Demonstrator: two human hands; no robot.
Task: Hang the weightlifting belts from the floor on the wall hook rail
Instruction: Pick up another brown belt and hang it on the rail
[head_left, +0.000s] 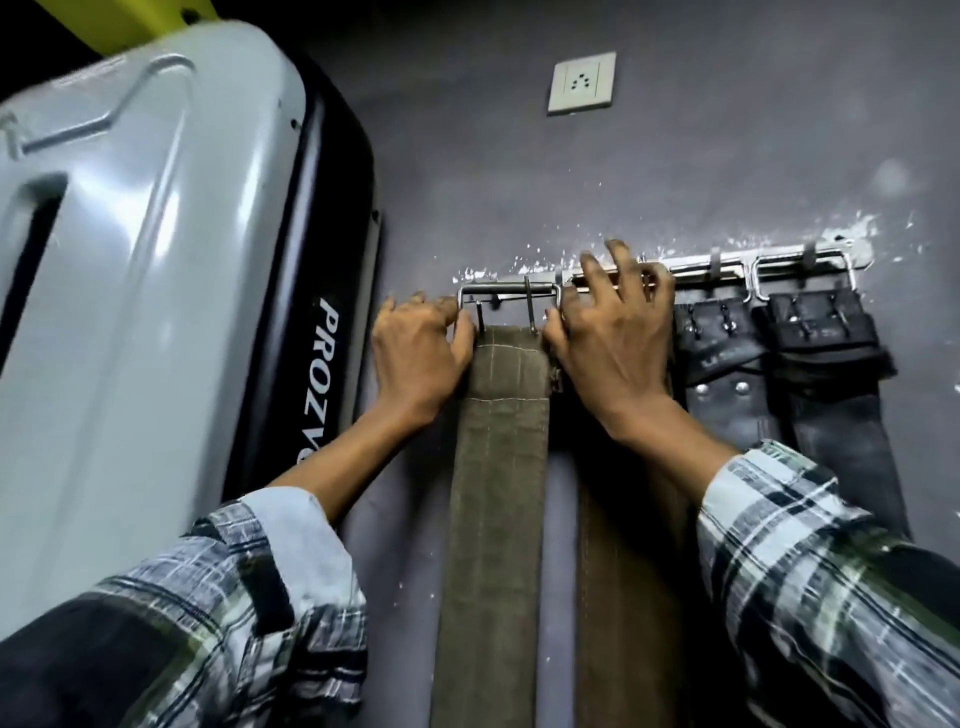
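2 hands (421, 353) (608, 343) on olive canvas belt (493, 467)

1. Olive belt (496, 467): rough woven cloth, matt, stitched.
2. Buckle (509, 296) and hook rail (727, 262): shiny bare metal.
3. Black belts (779, 374): worn leather, metal rivets.
4. Machine cover (130, 260): glossy grey plastic.
5. Wall (727, 130): matt, chipped paint.

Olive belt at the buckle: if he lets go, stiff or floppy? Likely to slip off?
The olive belt hangs flat and straight, so probably fairly stiff. Its steel buckle looks chunky, so top-heavy. Both the left hand and right hand steady it; whether it sits on the hook rail is unclear.
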